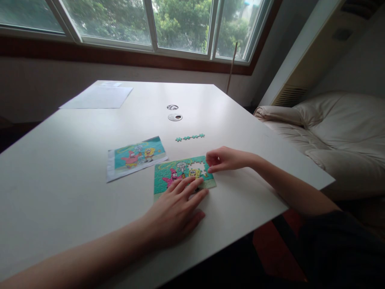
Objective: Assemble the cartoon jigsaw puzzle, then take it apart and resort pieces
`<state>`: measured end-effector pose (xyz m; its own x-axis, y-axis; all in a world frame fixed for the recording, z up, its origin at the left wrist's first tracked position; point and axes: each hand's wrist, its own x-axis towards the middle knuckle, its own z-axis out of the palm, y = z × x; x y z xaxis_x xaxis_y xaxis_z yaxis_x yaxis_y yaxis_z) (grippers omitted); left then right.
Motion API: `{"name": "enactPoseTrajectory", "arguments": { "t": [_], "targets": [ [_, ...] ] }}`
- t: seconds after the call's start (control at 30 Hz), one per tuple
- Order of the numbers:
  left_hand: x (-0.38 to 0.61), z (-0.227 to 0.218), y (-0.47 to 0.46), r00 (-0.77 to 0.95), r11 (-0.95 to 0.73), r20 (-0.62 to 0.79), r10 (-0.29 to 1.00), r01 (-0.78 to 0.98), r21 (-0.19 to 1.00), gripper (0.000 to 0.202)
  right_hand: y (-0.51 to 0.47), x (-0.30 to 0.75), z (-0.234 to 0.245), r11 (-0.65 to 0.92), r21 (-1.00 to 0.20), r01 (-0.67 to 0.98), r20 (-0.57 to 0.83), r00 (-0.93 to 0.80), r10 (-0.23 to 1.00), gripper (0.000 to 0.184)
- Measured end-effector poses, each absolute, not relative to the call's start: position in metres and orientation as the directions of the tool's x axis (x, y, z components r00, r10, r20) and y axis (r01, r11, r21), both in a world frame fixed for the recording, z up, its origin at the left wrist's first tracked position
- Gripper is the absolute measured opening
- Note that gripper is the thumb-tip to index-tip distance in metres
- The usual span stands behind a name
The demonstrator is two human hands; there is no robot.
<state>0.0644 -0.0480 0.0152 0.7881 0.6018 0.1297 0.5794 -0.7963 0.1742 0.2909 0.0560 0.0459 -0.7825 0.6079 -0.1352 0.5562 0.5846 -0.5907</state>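
Note:
A jigsaw puzzle with cartoon figures lies on the white table, with a gap in its upper right part where the table shows through. My left hand rests with fingers spread over the puzzle's lower edge. At the right edge of the gap, my right hand has its thumb and fingers curled together; whatever they pinch is hidden. Several loose green puzzle pieces lie in a row beyond the puzzle. To its left is a printed picture on paper, showing similar cartoon figures.
Two round inserts are set in the tabletop farther back. White sheets of paper lie at the far left corner. A cream leather sofa stands to the right, and a window is beyond the table.

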Motion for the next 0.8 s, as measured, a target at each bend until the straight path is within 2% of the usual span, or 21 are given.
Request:
{"name": "enactPoseTrajectory", "arguments": {
  "t": [0.2,0.5,0.8],
  "targets": [
    [0.064,0.017,-0.047,0.8,-0.802,0.109,0.59,0.565,0.192,0.041,0.053,0.286,0.043,0.587,-0.578,0.567,-0.117,-0.77,0.627,0.021],
    [0.065,0.015,-0.044,0.809,-0.812,0.113,0.577,0.552,0.189,0.042,0.052,0.286,0.039,0.628,-0.579,0.519,-0.08,-0.803,0.591,0.019],
    [0.064,0.016,-0.045,0.804,-0.807,0.117,0.583,0.556,0.201,0.042,0.07,0.289,0.041,0.574,-0.621,0.533,-0.079,-0.771,0.631,0.026]
  ]
}}
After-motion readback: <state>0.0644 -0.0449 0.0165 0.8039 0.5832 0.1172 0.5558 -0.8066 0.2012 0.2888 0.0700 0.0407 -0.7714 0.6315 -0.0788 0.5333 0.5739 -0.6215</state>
